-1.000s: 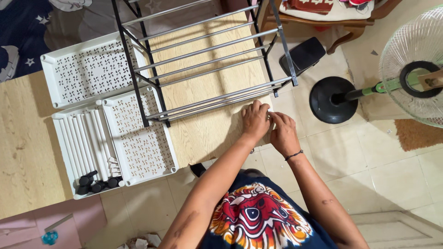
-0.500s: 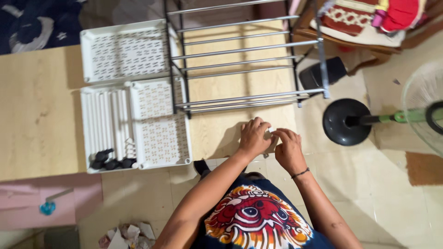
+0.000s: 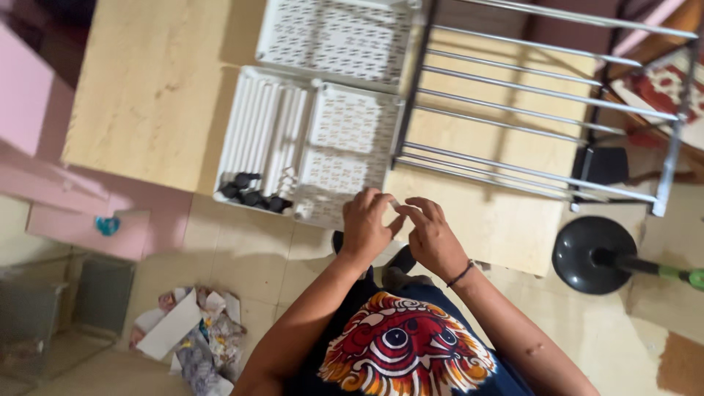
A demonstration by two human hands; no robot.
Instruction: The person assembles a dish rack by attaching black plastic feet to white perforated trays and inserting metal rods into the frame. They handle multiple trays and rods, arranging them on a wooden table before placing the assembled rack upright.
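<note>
A: Where are the hands?

B: Both hover together just beyond the near edge of the pale wooden board (image 3: 147, 88) that lies on the tiled floor. The left hand (image 3: 367, 227) has its fingers curled in, with thumb and fingertips pinched toward the right hand (image 3: 433, 238). The right hand's fingers are bent and slightly spread, the tips meeting the left's.

A: Do they hold anything?

B: A tiny pale piece (image 3: 394, 204) shows between the fingertips of the two hands. It is too small to say what it is, and I cannot tell which hand truly grips it.

A: What lies about them?

B: On the wooden board, just beyond the left hand, is a white perforated plastic tray panel (image 3: 345, 147), with a second one (image 3: 337, 37) further off. Beside the first panel lies a bundle of white plastic tubes (image 3: 260, 132), and small black plastic caps (image 3: 253, 194) sit at the tubes' near end. Across the far right part of the board stands a metal rack with silver rails and a dark frame (image 3: 528, 103).

A: And off the board?

B: To its right, on the floor, is a round black fan base (image 3: 594, 253). Near its left corner lie crumpled paper scraps (image 3: 194, 334).
</note>
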